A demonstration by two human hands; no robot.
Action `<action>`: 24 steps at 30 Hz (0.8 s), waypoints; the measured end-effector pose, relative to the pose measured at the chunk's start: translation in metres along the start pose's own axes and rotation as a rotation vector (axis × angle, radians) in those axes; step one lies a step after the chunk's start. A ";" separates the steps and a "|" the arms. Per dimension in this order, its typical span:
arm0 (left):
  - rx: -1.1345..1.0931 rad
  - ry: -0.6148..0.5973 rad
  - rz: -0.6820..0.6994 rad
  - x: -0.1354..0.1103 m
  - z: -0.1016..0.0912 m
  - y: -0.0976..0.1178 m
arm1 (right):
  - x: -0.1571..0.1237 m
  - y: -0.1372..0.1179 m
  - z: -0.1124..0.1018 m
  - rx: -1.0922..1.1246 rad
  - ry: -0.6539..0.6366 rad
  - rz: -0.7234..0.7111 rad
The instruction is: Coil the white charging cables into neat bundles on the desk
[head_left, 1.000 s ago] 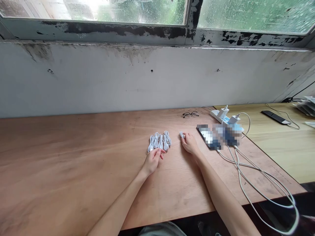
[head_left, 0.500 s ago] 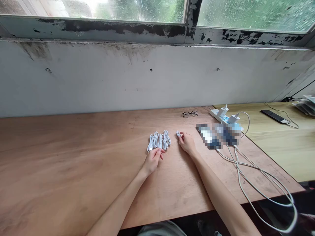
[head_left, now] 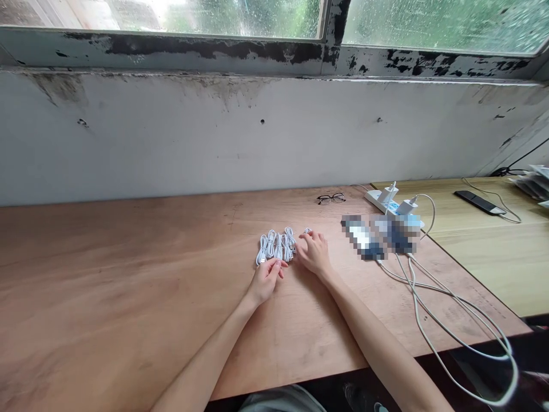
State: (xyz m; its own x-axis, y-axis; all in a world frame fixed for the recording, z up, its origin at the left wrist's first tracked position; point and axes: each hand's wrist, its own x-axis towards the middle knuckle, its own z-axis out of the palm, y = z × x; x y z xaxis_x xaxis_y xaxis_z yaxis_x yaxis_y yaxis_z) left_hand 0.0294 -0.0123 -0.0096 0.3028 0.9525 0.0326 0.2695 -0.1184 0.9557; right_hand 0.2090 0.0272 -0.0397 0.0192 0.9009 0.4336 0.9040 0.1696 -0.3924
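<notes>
Logging from the head view, near edge first: grey fabric shows below the front of the brown worktop. To the right, long white cords loop out past that edge. The left hand rests at the near ends of a row of white cable bundles; its thumb lies against the index finger, the others loosely curled. I cannot tell whether a cable end is pinched there.

The right hand is just right of the row. I read its thumb and fingers as a little apart, the thumb close to the rightmost bundle. Just beyond those fingertips sits a single bundle, partly hidden; contact uncertain.

Farther right, I note pixelated devices, contents unreadable. Behind them, a white power strip carries chargers. Glasses lie toward the wall; a dark handset is on the paler surface. Farthest: the wet window.
</notes>
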 end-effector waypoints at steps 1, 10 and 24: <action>0.002 0.001 -0.002 0.000 0.000 0.000 | -0.001 -0.004 0.003 -0.008 -0.023 0.001; 0.005 0.002 -0.030 0.000 0.000 0.002 | 0.001 -0.011 0.006 0.006 -0.088 0.143; -0.195 0.039 -0.038 -0.002 0.001 0.004 | -0.019 -0.039 -0.029 0.460 0.125 0.091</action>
State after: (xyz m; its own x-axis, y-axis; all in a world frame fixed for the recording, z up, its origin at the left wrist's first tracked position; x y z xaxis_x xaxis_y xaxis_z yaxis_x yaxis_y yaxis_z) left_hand 0.0312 -0.0149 -0.0063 0.2587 0.9660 0.0034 0.0964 -0.0293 0.9949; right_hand 0.1862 -0.0083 -0.0092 0.1660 0.8700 0.4642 0.6141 0.2771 -0.7390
